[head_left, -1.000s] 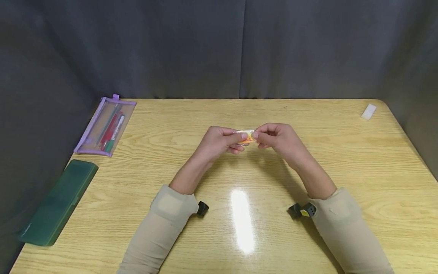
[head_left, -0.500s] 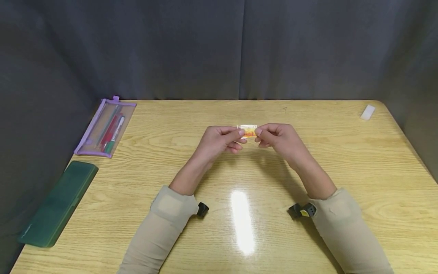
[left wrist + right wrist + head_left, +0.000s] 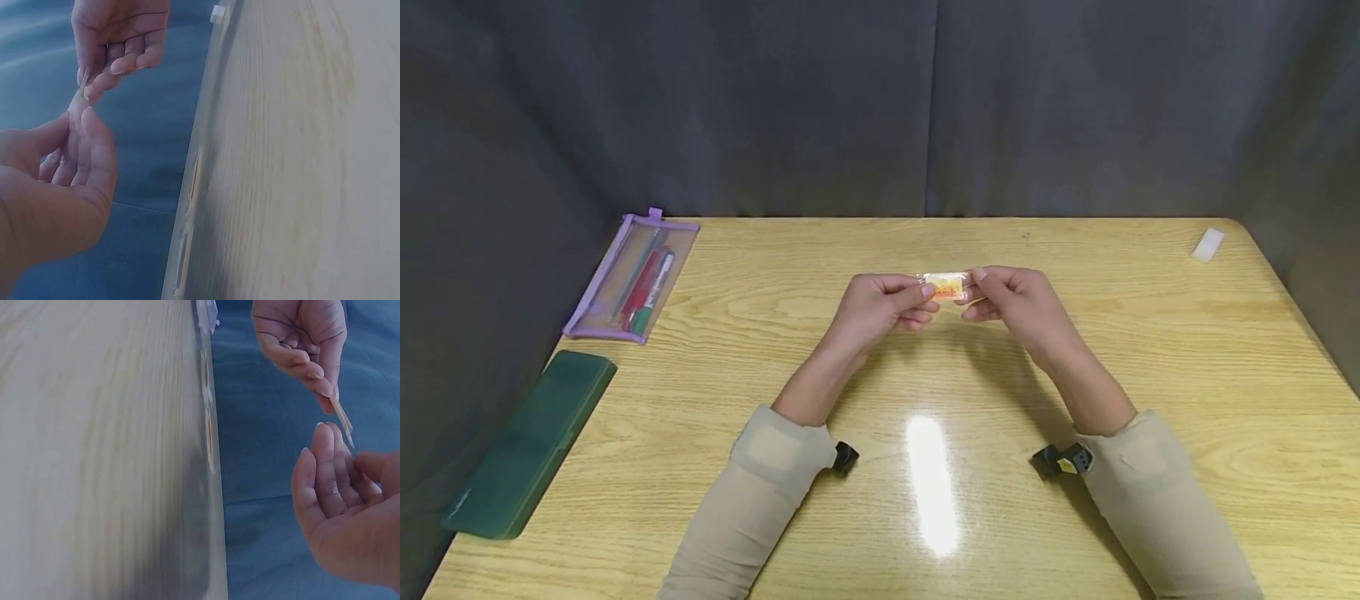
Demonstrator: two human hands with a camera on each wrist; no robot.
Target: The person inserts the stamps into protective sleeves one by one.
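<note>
A small flat packet, printed yellow and orange with a clear wrapper edge, is held up between both hands over the far middle of the table. My left hand pinches its left end, thumb on the printed face. At the other end, the thumb and fingers of my right hand pinch the clear edge. Seen edge-on in the right wrist view, the packet is thin and runs from the left fingertips down to the right thumb. The packet's back is out of sight in the head view.
On the left lie a purple-edged clear zip pouch with pens inside and a dark green pencil case. A small white block sits near the far right corner. Dark curtains hang behind the wooden table.
The packet has been tilted so its printed face shows more fully. My right thumb has shifted outward to the clear edge, uncovering more of the print. The left hand stays nearly still.
</note>
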